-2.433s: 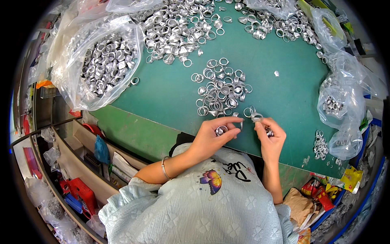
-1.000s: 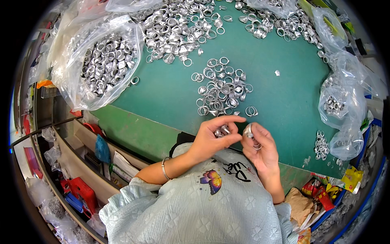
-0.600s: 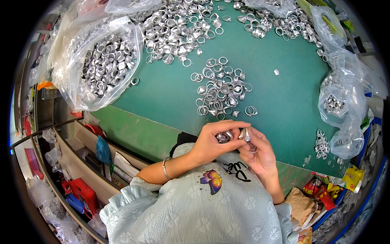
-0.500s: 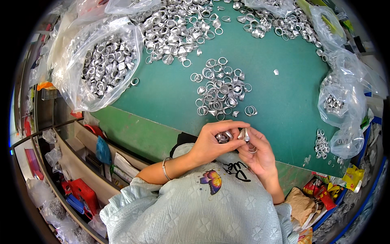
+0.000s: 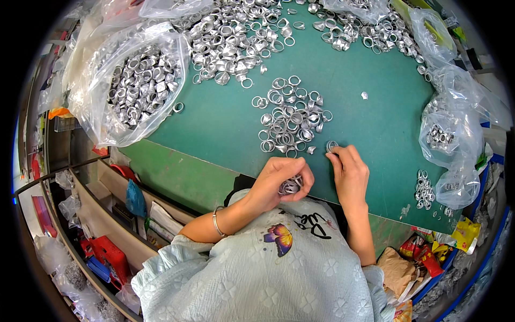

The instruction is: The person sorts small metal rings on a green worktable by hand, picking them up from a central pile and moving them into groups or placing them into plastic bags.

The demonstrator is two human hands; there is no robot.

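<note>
While left hand (image 5: 279,180) cups a bunch of rings (image 5: 289,186) in curled fingers, right hand (image 5: 350,173) fingertips pinch single ring (image 5: 331,146) flat on green surface (image 5: 375,118); ring pile (image 5: 289,121) lies just beyond

Silver metal rings (image 5: 292,121), green table mat (image 5: 370,123), pale blue textured top (image 5: 268,279) with purple-orange butterfly print (image 5: 280,237), clear plastic bag (image 5: 126,80)
</note>
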